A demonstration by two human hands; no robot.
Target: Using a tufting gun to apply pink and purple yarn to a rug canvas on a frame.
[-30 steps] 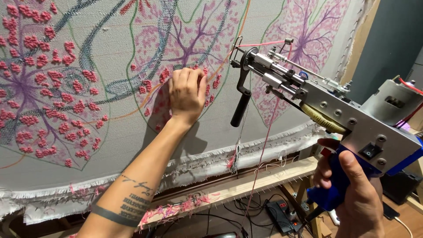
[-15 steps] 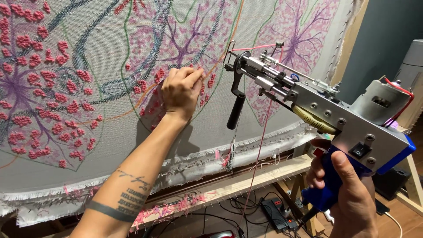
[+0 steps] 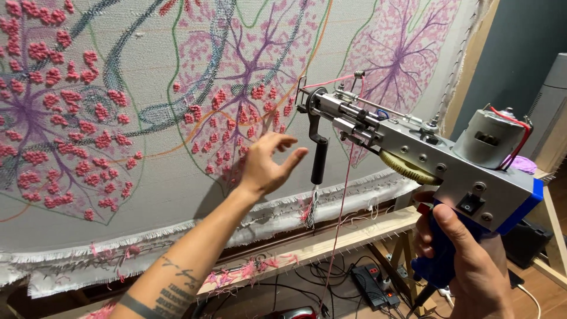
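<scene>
The right hand is clenched around the blue grip of a tufting gun, thumb laid across the front of the handle, holding the tool up at the right side in front of the stretched cloth. The gun's long axis runs from the lower right, where the grey motor sits on top of the silver body, up and to the left, so its needle end points at the cloth near the middle leaf pattern; whether the tip touches the fabric cannot be told. A black front handle hangs straight down under the nose, with nothing gripping it. A thin pink yarn feeds through the guide at the nose and trails down toward the floor. The left hand is open, fingers spread and slightly curled, hovering just before the cloth to the left of the gun's nose and just beside the black handle, holding nothing. The cloth bears leaf outlines in green, with purple veins and clusters of pink tufts. Its frayed lower edge is fixed along a wooden frame rail, where pink scraps lie. Below, on the floor, a black power strip lies among dark cables.
</scene>
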